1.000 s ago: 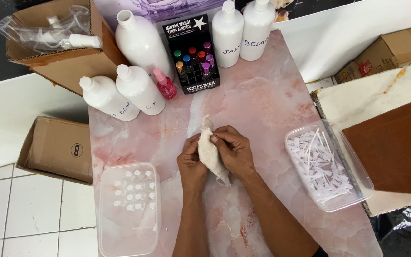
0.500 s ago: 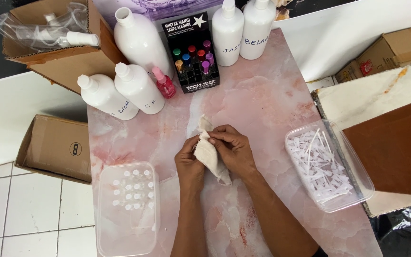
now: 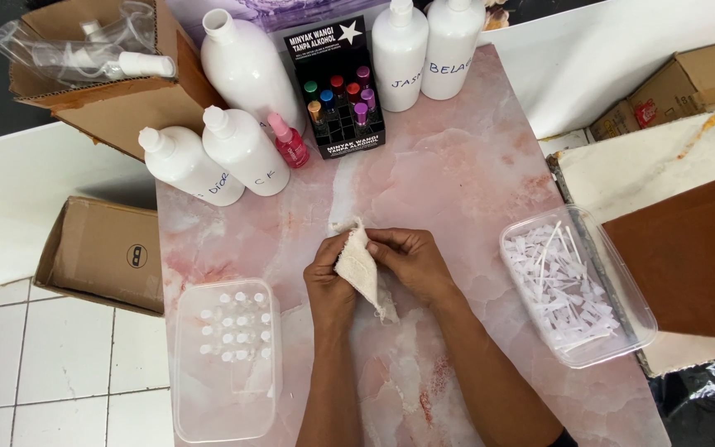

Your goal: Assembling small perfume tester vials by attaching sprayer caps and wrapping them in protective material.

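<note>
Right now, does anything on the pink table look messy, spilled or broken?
Nothing looks spilled or broken. The left hand and right hand hold a cream cloth over the table. The one oddity: the big white bottle at the back stands uncapped, while its neighbours wear caps.

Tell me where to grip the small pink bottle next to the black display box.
Grip the small pink bottle around its body, coming from the front right. It leans toward the white bottles on its left, and the black display box crowds its right, so only the front is open.
</note>
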